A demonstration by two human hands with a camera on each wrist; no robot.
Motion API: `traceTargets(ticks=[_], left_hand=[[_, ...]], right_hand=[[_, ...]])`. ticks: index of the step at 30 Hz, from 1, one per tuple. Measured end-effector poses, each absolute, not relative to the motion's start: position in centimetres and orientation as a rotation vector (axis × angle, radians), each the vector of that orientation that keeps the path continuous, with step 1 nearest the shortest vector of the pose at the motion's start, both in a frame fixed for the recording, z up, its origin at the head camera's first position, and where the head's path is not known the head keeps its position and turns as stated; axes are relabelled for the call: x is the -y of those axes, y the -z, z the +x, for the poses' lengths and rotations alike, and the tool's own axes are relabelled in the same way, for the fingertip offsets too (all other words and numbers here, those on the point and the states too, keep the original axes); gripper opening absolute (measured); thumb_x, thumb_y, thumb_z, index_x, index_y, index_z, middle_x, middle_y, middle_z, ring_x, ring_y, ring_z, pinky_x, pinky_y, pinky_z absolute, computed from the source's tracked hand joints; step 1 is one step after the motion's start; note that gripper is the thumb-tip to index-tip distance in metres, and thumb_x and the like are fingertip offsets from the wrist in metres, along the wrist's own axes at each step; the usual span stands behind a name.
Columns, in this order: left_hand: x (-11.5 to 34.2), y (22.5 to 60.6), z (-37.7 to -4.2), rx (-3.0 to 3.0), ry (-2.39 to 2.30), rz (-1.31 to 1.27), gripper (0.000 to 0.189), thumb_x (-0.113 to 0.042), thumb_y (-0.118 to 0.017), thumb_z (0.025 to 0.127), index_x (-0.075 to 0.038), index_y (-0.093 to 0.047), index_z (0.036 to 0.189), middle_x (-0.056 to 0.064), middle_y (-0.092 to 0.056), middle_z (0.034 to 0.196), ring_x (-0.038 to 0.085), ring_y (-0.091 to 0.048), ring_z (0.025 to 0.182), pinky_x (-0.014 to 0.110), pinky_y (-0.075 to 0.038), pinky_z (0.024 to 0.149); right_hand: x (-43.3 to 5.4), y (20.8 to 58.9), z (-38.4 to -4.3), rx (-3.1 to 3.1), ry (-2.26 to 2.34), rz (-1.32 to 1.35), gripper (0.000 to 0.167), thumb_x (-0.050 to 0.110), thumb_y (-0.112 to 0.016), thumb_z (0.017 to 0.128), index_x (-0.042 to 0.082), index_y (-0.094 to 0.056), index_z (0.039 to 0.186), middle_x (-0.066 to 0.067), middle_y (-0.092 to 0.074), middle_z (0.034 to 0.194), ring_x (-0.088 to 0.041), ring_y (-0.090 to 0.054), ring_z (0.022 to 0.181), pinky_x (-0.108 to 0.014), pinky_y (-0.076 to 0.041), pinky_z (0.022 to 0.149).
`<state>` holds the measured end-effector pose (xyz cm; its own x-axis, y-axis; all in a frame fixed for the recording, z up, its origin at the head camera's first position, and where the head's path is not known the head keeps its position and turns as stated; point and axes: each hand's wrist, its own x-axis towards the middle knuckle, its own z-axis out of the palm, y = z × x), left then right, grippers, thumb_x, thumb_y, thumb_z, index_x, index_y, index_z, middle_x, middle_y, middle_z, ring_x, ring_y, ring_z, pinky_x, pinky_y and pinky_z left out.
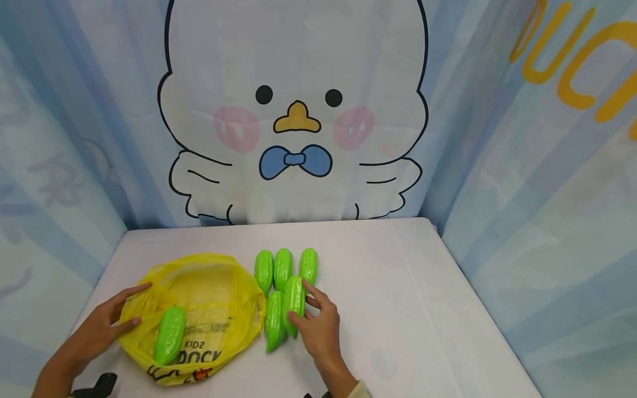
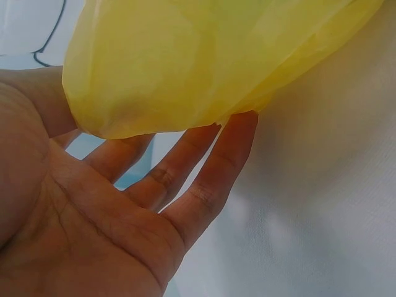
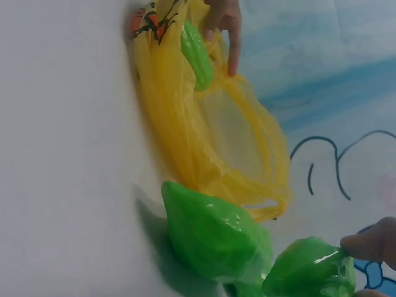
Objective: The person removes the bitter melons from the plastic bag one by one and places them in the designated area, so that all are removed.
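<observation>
My left hand (image 1: 102,329) spreads thumb and forefinger over the left rim of a crumpled yellow plastic bag (image 1: 241,296), which lies with its mouth facing up. In the left wrist view, fairly straight fingers (image 2: 207,179) touch the bag film, which hides their tips. Inside the bag is one shiny green cucumber-like toy vegetable (image 1: 170,335). Right of the bag, my right hand (image 1: 322,326) pinches another green toy vegetable (image 1: 294,301) between thumb and fingers. Beside it lies a similar piece with a pointed end (image 1: 275,321), also large in the right wrist view.
Three more green toy vegetables (image 1: 283,269) stand in a row behind the held one. White cloth covers the table (image 1: 408,309). A curtain with a printed duck (image 1: 293,66) hangs behind, and blue-white curtains (image 1: 557,221) flank the sides.
</observation>
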<state>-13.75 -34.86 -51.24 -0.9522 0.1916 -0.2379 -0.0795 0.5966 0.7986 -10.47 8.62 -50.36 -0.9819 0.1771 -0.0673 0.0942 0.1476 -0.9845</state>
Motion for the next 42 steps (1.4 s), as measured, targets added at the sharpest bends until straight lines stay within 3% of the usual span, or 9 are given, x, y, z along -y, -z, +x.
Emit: traceTargets(ticks=[14, 19, 29, 35, 42], left_hand=[[34.9, 51.4, -13.8, -2.525, -1.292, 0.084, 0.079, -0.032, -0.062, 0.109, 0.003, -0.020, 0.167, 0.037, -0.010, 0.172, 0.070, -0.015, 0.150, 0.090, -0.024, 0.108], [34.8, 51.3, -13.8, -2.524, -1.284, 0.080, 0.079, -0.033, -0.062, 0.109, 0.002, -0.020, 0.167, 0.037, -0.011, 0.172, 0.069, -0.014, 0.150, 0.090, -0.024, 0.108], [34.7, 51.3, -13.8, -2.523, -1.294, 0.077, 0.080, -0.033, -0.062, 0.109, 0.002, -0.020, 0.167, 0.037, -0.011, 0.172, 0.068, -0.012, 0.152, 0.090, -0.021, 0.109], [34.7, 51.3, -13.8, -2.538, -1.299, 0.091, 0.079, -0.032, -0.062, 0.109, 0.003, -0.021, 0.167, 0.037, -0.012, 0.172, 0.068, -0.013, 0.151, 0.090, -0.022, 0.108], [34.8, 51.5, -13.7, -2.535, -1.302, 0.093, 0.078, -0.031, -0.063, 0.109, 0.003, -0.021, 0.166, 0.038, -0.012, 0.172, 0.069, -0.014, 0.150, 0.091, -0.023, 0.107]], right_hand=[[-10.0, 52.7, -10.7, 2.450, -1.894, -0.395, 0.074, -0.001, -0.085, 0.081, 0.024, -0.065, 0.147, -0.013, -0.060, 0.146, -0.031, -0.060, 0.134, -0.032, -0.061, 0.102], [-10.2, 53.3, -10.6, 2.455, -1.914, -0.369, 0.073, -0.003, -0.086, 0.081, 0.020, -0.065, 0.147, -0.018, -0.060, 0.142, -0.035, -0.062, 0.134, -0.030, -0.062, 0.099], [-10.4, 53.8, -10.7, 2.474, -1.930, -0.332, 0.075, -0.001, -0.086, 0.081, 0.018, -0.063, 0.150, -0.016, -0.064, 0.137, -0.030, -0.065, 0.129, -0.026, -0.061, 0.098], [-10.6, 53.9, -10.8, 2.477, -1.934, -0.336, 0.075, 0.001, -0.088, 0.080, 0.018, -0.063, 0.149, -0.016, -0.064, 0.135, -0.029, -0.065, 0.127, -0.031, -0.062, 0.100], [-10.8, 53.9, -11.0, 2.473, -1.912, -0.370, 0.074, 0.009, -0.090, 0.083, 0.018, -0.061, 0.151, -0.012, -0.061, 0.149, -0.030, -0.062, 0.133, -0.040, -0.058, 0.109]])
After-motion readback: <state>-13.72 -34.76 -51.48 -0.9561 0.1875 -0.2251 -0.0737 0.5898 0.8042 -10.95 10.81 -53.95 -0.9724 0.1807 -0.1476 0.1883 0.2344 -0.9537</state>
